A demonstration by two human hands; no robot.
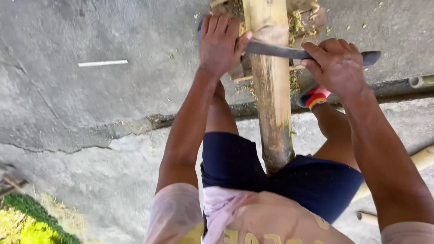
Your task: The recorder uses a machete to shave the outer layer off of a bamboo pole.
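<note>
A thick yellow-green bamboo pole [271, 90] runs from between my legs up to a wooden block [312, 18] on the concrete. A long dark blade [275, 50] lies across the pole. My left hand [220, 43] is closed over the blade's far end, left of the pole. On the right of the pole, my right hand [337, 65] grips the blade's handle. Pale shavings lie around the block.
Cracked grey concrete ground [90, 113] with a step edge crossing the view. A thin white stick [102, 63] lies at the left. More bamboo pieces [420, 81] sit at the right edge. Grass [27, 226] shows at bottom left. A red sandal [315, 97] is on my foot.
</note>
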